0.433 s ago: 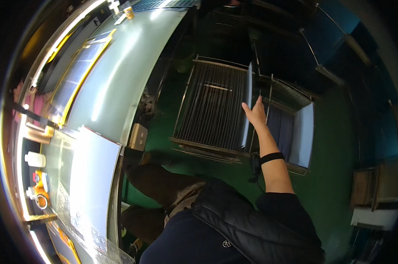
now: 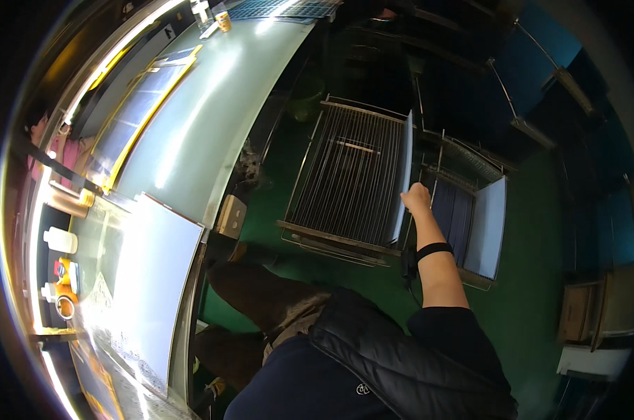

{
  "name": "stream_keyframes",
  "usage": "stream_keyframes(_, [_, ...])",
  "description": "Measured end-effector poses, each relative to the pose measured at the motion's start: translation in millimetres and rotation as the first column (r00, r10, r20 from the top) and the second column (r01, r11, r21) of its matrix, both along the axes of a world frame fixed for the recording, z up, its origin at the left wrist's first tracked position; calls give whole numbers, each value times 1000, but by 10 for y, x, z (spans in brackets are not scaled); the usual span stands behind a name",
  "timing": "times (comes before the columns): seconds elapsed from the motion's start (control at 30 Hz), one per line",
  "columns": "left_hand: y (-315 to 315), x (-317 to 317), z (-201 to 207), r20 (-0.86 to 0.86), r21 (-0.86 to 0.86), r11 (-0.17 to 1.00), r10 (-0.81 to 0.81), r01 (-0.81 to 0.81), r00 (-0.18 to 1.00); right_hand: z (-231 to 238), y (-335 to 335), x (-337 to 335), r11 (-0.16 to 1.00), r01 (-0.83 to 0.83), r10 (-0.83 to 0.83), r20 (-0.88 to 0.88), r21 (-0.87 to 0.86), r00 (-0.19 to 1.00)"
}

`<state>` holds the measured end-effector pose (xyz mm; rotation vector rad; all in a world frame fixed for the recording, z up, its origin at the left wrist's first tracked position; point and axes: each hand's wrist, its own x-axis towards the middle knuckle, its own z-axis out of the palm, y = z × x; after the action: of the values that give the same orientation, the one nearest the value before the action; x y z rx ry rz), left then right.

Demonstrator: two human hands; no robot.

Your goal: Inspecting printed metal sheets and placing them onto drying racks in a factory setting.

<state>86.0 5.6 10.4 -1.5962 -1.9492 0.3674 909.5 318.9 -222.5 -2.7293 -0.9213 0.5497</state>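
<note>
My right hand (image 2: 418, 199) reaches out to a slatted metal rack (image 2: 352, 164) on the floor. Its fingers are closed on the side edge of a thin light-blue panel (image 2: 407, 168), which stands upright at the rack's right end. A black band circles that wrist. My left hand is out of sight. Just right of the hand is a second wire rack (image 2: 479, 157), with dark sheets (image 2: 451, 210) and another light-blue panel (image 2: 486, 227) in it.
A long worktable (image 2: 219, 91) runs along the left, with a pale sheet (image 2: 170, 259), a yellow-edged framed screen (image 2: 138, 112), a white bottle (image 2: 61, 240) and a tape roll (image 2: 65, 306). Beyond it is a person in pink (image 2: 68, 150). Cartons (image 2: 579, 311) stand at right.
My right hand has gone from spread fingers beside the panel to closed fingers on its edge, dropping slightly. The view has shifted a little, moving the racks and table rightward.
</note>
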Motion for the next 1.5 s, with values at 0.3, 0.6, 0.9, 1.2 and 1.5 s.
stream_keyframes(0.3, [1084,1205,627,-95,403,828,-387,391,917,-509,-91,-11,1000,0,-4,-132,-29,991])
stream_keyframes(0.6, [763,1273,-775,452,287,943,-289,169,844,407,269,-867,822,27,452,-682,569,575])
stream_keyframes(0.9, [684,1955,-794,584,266,926,-376,269,719,1232,550,-2677,774,-495,324,-918,395,-227])
stream_keyframes(1.2, [68,1956,-1141,941,231,692,20,-684,337,1507,788,-3001,775,-485,469,-883,406,10])
stream_keyframes(1.5, [410,1664,-648,716,-240,762,-279,-601,-640,1787,964,-3244,399,-755,621,-759,521,-196])
